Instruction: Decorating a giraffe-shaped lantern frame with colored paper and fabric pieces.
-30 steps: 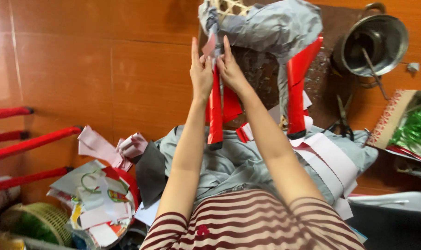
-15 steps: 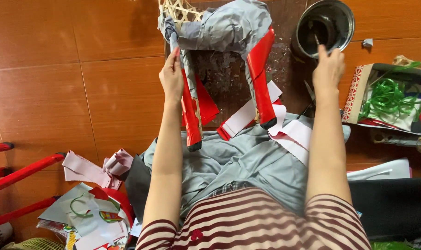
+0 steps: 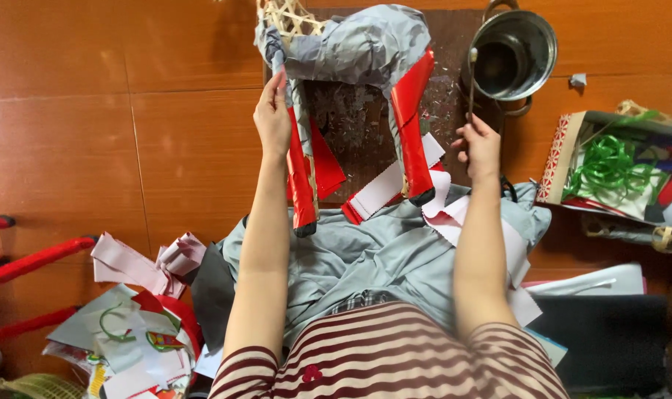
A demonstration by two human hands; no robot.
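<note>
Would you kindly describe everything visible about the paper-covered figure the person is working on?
The figure looks like a woven bamboo frame, bare at its top left, covered with grey paper over the body. Two legs wrapped in glossy red paper with dark tips point toward the person. It lies over a dark board and the lap. The left hand grips the left leg near its top; the right hand holds a thin stick beside it.

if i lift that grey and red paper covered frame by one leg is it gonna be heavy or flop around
The paper-covered frame is probably light: bare woven bamboo lattice shows at its top. Likely stiff rather than floppy, since the red leg keeps a straight line. The crinkled grey paper skin looks easy to tear or dent; the left hand touches it lightly.
</note>
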